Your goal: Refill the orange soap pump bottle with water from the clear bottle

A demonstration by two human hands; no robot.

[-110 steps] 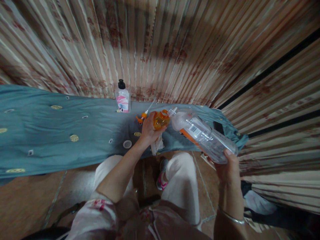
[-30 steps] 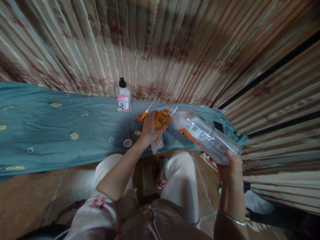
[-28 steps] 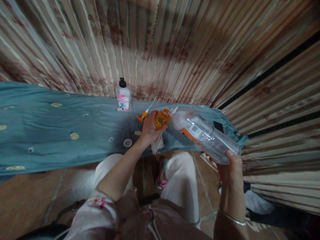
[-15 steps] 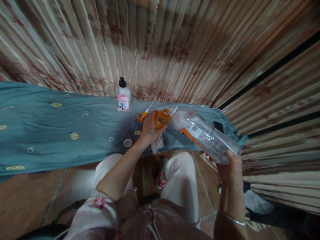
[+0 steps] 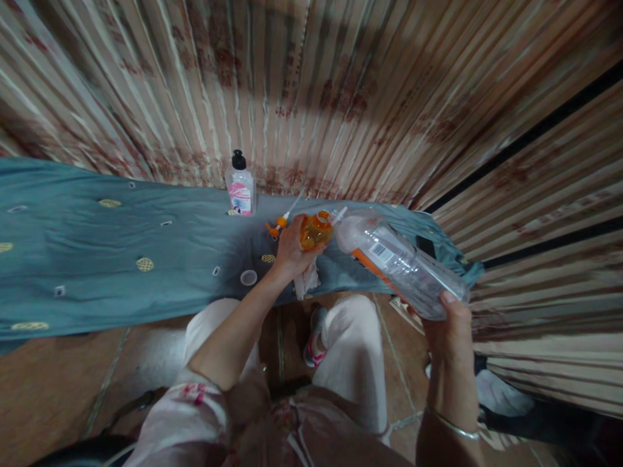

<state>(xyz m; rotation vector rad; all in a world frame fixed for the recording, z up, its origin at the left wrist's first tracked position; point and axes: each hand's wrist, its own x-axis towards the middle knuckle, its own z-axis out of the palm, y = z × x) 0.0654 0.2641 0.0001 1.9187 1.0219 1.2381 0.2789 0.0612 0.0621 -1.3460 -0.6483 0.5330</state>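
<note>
My left hand (image 5: 292, 250) is wrapped round an orange see-through bottle (image 5: 314, 235), its uncapped mouth tipped up and to the right. In my right hand (image 5: 450, 318) a large clear plastic bottle (image 5: 403, 263) with an orange-and-white label lies tilted, its neck lower end toward the orange bottle. The clear bottle's spout (image 5: 339, 213) meets the rim of that mouth; whether liquid runs between them I cannot make out. Just beyond my left hand lies an orange pump top (image 5: 278, 225) with its thin tube. A small round clear cap (image 5: 248, 278) lies near the front edge.
A clear bottle with a black cap and pink label (image 5: 241, 194) stands at the back of the blue cloth-covered surface (image 5: 185, 233). A dark flat object (image 5: 425, 246) lies at the right. Crumpled pale tissue (image 5: 306, 280) is below my left hand. Pleated curtains (image 5: 311, 97) hang behind.
</note>
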